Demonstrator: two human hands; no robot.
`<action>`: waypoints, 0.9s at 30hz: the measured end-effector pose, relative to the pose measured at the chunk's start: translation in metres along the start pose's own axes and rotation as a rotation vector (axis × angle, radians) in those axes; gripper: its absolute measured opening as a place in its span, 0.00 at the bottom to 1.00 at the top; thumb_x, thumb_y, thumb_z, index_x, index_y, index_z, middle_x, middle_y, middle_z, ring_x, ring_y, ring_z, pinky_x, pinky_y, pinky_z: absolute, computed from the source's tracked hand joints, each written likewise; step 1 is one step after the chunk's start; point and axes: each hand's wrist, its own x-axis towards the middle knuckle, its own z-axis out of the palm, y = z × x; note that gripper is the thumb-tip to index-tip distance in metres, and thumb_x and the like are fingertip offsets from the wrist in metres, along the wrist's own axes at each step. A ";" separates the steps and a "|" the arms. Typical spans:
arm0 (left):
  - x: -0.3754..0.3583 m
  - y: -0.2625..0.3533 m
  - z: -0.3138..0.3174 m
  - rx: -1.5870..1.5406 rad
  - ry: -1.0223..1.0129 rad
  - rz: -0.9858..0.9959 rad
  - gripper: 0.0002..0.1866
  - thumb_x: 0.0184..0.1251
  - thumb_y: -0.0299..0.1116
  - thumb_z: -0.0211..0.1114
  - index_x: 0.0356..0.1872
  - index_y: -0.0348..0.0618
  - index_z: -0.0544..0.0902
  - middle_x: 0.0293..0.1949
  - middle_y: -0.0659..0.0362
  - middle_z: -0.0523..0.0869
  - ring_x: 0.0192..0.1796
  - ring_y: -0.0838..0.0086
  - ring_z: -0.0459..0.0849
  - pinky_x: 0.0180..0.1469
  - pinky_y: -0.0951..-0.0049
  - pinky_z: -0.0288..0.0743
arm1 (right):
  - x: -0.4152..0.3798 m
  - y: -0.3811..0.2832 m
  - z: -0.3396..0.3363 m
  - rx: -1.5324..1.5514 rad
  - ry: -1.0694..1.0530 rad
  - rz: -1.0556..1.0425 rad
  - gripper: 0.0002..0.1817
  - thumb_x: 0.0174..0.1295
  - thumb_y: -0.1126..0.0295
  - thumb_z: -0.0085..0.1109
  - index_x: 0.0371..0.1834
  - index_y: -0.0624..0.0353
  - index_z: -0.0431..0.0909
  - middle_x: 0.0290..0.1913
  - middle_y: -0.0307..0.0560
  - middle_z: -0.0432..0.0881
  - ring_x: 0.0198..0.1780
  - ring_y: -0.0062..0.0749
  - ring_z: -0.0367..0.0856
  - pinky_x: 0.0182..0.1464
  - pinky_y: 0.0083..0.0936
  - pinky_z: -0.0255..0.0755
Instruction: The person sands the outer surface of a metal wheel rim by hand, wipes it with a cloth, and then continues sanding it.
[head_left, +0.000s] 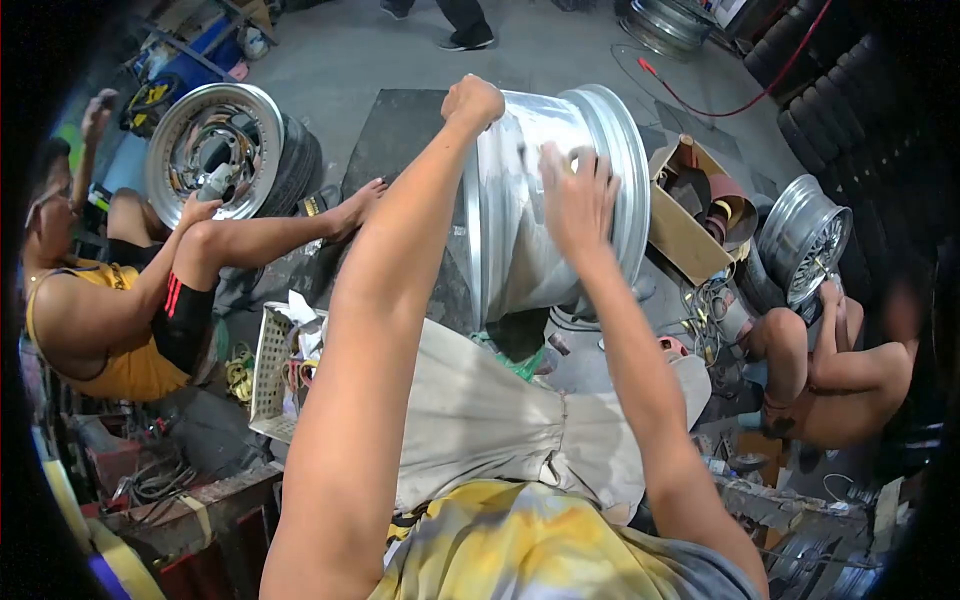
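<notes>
A silvery metal wheel rim (520, 250) lies on its side in front of me, its barrel facing up. My left hand (473, 102) is closed over the rim's far left edge, its fingertips hidden behind the knuckles. Over the shiny barrel, my right hand (582, 205) has its fingers spread and pointing away from me, slightly blurred. A dark board (405, 130) lies under and to the left of the rim.
At left a seated person holds a grey tool (217, 182) against another wheel (160, 160). A person at right handles a spoked rim (765, 235). A cardboard box (695, 262), cables and a white basket (270, 365) surround me. Someone's legs (462, 20) show at the far side.
</notes>
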 end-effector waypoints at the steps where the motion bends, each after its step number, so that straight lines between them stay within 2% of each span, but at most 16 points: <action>1: 0.005 -0.001 0.004 0.011 -0.010 0.005 0.20 0.71 0.41 0.59 0.53 0.38 0.89 0.53 0.42 0.91 0.59 0.51 0.89 0.61 0.57 0.81 | -0.027 -0.002 -0.001 0.031 0.048 -0.042 0.18 0.73 0.58 0.59 0.61 0.49 0.85 0.54 0.48 0.77 0.58 0.47 0.74 0.59 0.50 0.65; 3: 0.007 -0.005 0.007 0.021 -0.024 -0.009 0.20 0.72 0.41 0.59 0.53 0.37 0.89 0.53 0.42 0.91 0.59 0.51 0.89 0.61 0.57 0.81 | -0.026 -0.002 0.003 0.012 0.081 -0.059 0.19 0.72 0.59 0.60 0.63 0.46 0.85 0.56 0.46 0.78 0.60 0.46 0.73 0.60 0.48 0.65; 4: 0.003 -0.004 0.006 -0.002 0.013 -0.027 0.17 0.66 0.36 0.63 0.49 0.38 0.90 0.50 0.45 0.92 0.57 0.54 0.91 0.60 0.60 0.83 | -0.030 -0.007 0.000 -0.006 0.114 -0.044 0.20 0.72 0.59 0.60 0.65 0.42 0.85 0.58 0.44 0.79 0.62 0.45 0.73 0.60 0.46 0.66; 5: 0.000 0.000 0.005 -0.027 0.054 -0.038 0.14 0.61 0.31 0.67 0.46 0.38 0.92 0.48 0.47 0.94 0.55 0.58 0.92 0.58 0.63 0.84 | -0.012 -0.006 0.003 -0.040 0.067 -0.050 0.19 0.72 0.60 0.60 0.65 0.44 0.85 0.61 0.44 0.79 0.64 0.44 0.73 0.62 0.47 0.65; 6: -0.004 0.003 0.005 -0.026 0.049 -0.035 0.14 0.61 0.31 0.67 0.46 0.38 0.92 0.48 0.47 0.94 0.55 0.58 0.92 0.58 0.63 0.84 | 0.009 -0.005 0.013 0.053 0.104 -0.032 0.17 0.72 0.62 0.59 0.61 0.47 0.84 0.59 0.42 0.78 0.64 0.43 0.72 0.63 0.49 0.63; 8: -0.008 0.003 -0.003 -0.081 0.017 -0.053 0.14 0.61 0.31 0.66 0.46 0.38 0.92 0.48 0.47 0.93 0.55 0.57 0.92 0.58 0.63 0.85 | 0.033 -0.005 0.021 0.073 0.085 -0.033 0.19 0.73 0.62 0.59 0.64 0.45 0.85 0.62 0.40 0.80 0.67 0.42 0.73 0.66 0.46 0.63; 11: 0.001 0.003 0.005 -0.094 0.077 -0.050 0.14 0.63 0.32 0.65 0.45 0.38 0.92 0.48 0.47 0.93 0.55 0.57 0.93 0.57 0.62 0.85 | -0.017 -0.013 0.005 -0.010 0.097 -0.110 0.19 0.73 0.62 0.60 0.64 0.45 0.85 0.63 0.37 0.81 0.71 0.41 0.71 0.68 0.45 0.62; 12: 0.005 0.002 0.007 -0.102 0.079 -0.059 0.14 0.63 0.32 0.65 0.45 0.38 0.92 0.48 0.47 0.93 0.55 0.57 0.93 0.57 0.62 0.85 | -0.036 -0.018 0.001 0.091 0.092 -0.054 0.19 0.72 0.62 0.60 0.64 0.45 0.86 0.64 0.35 0.81 0.74 0.41 0.69 0.69 0.44 0.61; 15: 0.006 -0.001 0.015 -0.046 0.118 -0.030 0.16 0.64 0.34 0.64 0.47 0.38 0.91 0.51 0.47 0.93 0.57 0.56 0.92 0.58 0.61 0.85 | -0.022 -0.015 0.006 0.068 0.071 -0.036 0.20 0.71 0.61 0.61 0.64 0.50 0.84 0.64 0.39 0.81 0.73 0.42 0.69 0.70 0.47 0.58; 17: 0.002 0.002 0.002 -0.091 -0.014 -0.049 0.19 0.68 0.36 0.62 0.53 0.37 0.90 0.56 0.46 0.91 0.61 0.56 0.90 0.61 0.61 0.83 | 0.020 -0.009 0.013 0.066 0.059 -0.036 0.19 0.72 0.62 0.59 0.64 0.49 0.85 0.65 0.40 0.82 0.73 0.45 0.70 0.70 0.48 0.58; 20: 0.001 0.001 0.003 -0.141 0.019 -0.069 0.21 0.71 0.37 0.58 0.57 0.37 0.87 0.60 0.46 0.89 0.63 0.56 0.88 0.64 0.61 0.82 | 0.008 -0.009 0.021 0.180 0.091 -0.114 0.19 0.72 0.64 0.60 0.64 0.49 0.86 0.66 0.37 0.83 0.72 0.44 0.73 0.71 0.46 0.61; 22: 0.008 0.003 0.007 -0.106 0.033 -0.046 0.21 0.72 0.37 0.57 0.58 0.37 0.87 0.61 0.46 0.89 0.64 0.56 0.88 0.64 0.61 0.81 | -0.035 -0.016 0.009 0.210 0.108 -0.051 0.19 0.72 0.65 0.60 0.65 0.47 0.86 0.65 0.37 0.85 0.74 0.43 0.73 0.73 0.48 0.60; 24: 0.006 0.000 0.010 -0.052 0.027 -0.037 0.22 0.73 0.38 0.56 0.59 0.37 0.86 0.61 0.47 0.88 0.64 0.56 0.87 0.65 0.61 0.81 | -0.041 -0.014 0.013 0.196 0.134 -0.052 0.18 0.74 0.63 0.58 0.63 0.48 0.87 0.65 0.39 0.84 0.75 0.45 0.72 0.73 0.50 0.59; 27: 0.003 0.004 0.004 -0.105 0.005 -0.077 0.22 0.73 0.39 0.56 0.59 0.37 0.86 0.62 0.48 0.88 0.64 0.55 0.87 0.65 0.60 0.80 | 0.019 -0.011 0.025 0.216 0.099 -0.008 0.16 0.73 0.62 0.58 0.59 0.49 0.88 0.66 0.40 0.83 0.76 0.48 0.69 0.71 0.53 0.58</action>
